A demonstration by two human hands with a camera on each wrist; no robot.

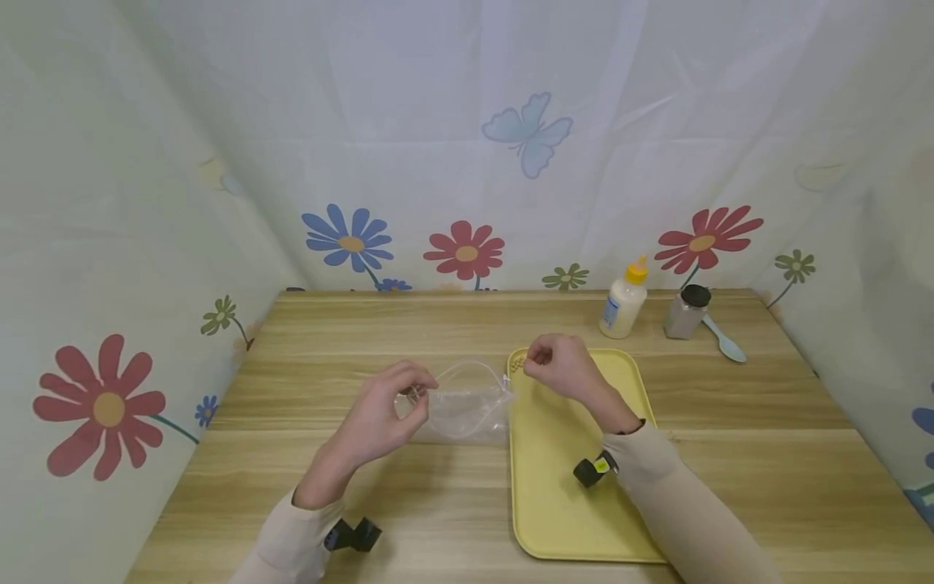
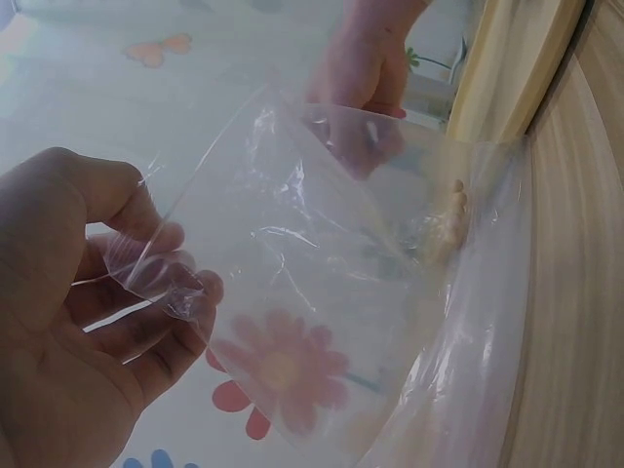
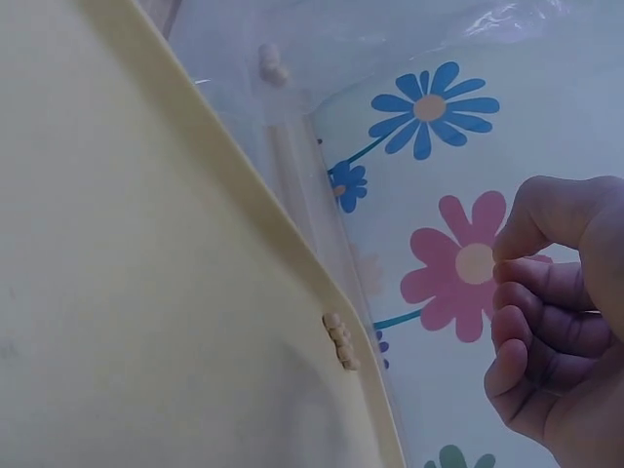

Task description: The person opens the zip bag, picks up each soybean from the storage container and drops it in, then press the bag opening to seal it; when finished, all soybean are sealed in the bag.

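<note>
My left hand (image 1: 387, 405) pinches the rim of a clear plastic bag (image 1: 467, 410) between thumb and fingers, left of the tray. The bag's mouth gapes, and a cord runs along it. Over the far left part of a yellow tray (image 1: 554, 503), my right hand (image 1: 565, 367) has its fingers curled, thumb tip against the index fingertip. No thing shows between those tips in the right wrist view. Small beige bean-like pieces (image 3: 339, 341) lie in the tray's corner beside it. Similar pieces (image 2: 455, 210) show through the clear plastic in the left wrist view.
Behind the tray stand a bottle (image 1: 620, 308) with a yellow cap and a jar (image 1: 686, 312) with a black lid. A pale blue spoon (image 1: 726, 341) lies beside the jar. Flower-printed curtains (image 1: 467, 162) border the wooden table (image 1: 409, 324).
</note>
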